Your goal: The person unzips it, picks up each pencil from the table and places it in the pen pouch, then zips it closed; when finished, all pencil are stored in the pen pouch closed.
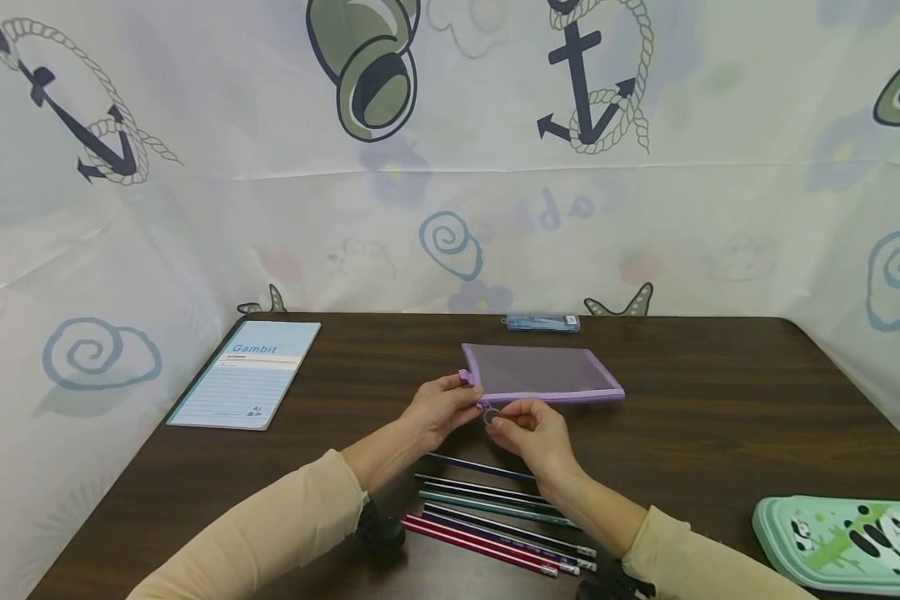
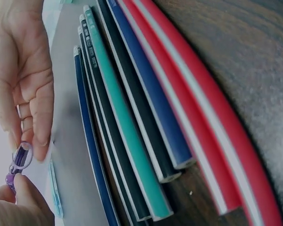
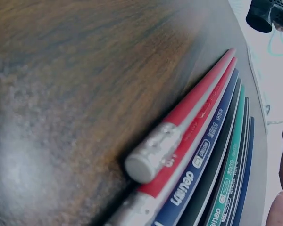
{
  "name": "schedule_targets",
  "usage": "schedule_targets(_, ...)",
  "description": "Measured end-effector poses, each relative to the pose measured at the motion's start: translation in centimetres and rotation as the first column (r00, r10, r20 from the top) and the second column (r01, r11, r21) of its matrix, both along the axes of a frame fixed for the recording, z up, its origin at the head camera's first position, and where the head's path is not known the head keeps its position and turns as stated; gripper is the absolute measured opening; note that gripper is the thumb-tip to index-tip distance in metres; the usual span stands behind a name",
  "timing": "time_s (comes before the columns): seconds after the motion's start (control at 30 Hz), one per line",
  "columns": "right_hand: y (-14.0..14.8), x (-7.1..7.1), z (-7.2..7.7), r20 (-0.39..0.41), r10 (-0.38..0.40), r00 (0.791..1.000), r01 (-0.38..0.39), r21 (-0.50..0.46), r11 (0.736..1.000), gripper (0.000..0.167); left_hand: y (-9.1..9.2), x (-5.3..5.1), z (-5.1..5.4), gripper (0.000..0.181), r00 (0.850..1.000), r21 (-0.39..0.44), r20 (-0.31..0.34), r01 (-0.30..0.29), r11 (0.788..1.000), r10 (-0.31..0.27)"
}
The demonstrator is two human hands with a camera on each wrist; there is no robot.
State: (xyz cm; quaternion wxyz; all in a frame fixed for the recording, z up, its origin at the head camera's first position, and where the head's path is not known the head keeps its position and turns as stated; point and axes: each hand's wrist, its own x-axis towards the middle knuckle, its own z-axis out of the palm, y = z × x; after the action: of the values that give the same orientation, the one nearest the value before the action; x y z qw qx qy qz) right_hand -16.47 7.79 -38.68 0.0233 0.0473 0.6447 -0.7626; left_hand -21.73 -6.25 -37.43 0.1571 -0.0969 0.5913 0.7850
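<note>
A purple-edged zip pouch with a grey mesh face is held near its left corner by my left hand. My right hand pinches the round zipper pull ring at that same corner. In the left wrist view the purple ring shows close up, between the fingertips of the two hands. Below the hands, several pencils in red, blue, black and green lie side by side on the table, their eraser ends to the right. My right forearm covers part of them.
A light blue notebook lies at the left of the dark wooden table. A blue see-through packet is at the back edge. At the front right sits a green panda pencil case. Patterned cloth hangs behind.
</note>
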Motion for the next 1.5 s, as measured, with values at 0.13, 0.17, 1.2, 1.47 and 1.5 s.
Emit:
schedule_targets(0.13,0.1,-0.2,-0.1,-0.033,-0.001,0.999,0.002,0.031,1.0,0.016,0.1,0.1,-0.2,0.042,1.0,-0.009,-0.022,-0.005,1.0,0.005)
schedule_targets(0.17,0.1,-0.3,-0.1,-0.043,0.001,0.999,0.001,0.053,0.999,0.015,0.1,0.2,-0.2,0.043,1.0,-0.009,-0.028,-0.006,1.0,0.006)
schedule_targets(1.2,3.2,-2.0,0.8,-0.142,0.057,0.988,-0.008,0.325,0.946,0.01,-1.0,-0.1,-0.5,0.041,0.998,-0.041,-0.02,-0.058,0.997,0.058)
schedule_targets(1.47,4.7,-2.4,0.6,-0.133,0.031,0.991,0.01,0.302,0.953,0.012,-2.3,-0.4,-0.7,0.044,0.996,-0.054,-0.009,-0.085,0.995,0.084)
schedule_targets(1.5,5.0,-2.4,0.6,-0.13,0.03,0.991,0.011,0.299,0.954,0.012,-2.5,-0.4,-0.7,0.045,0.996,-0.055,-0.01,-0.088,0.995,0.088)
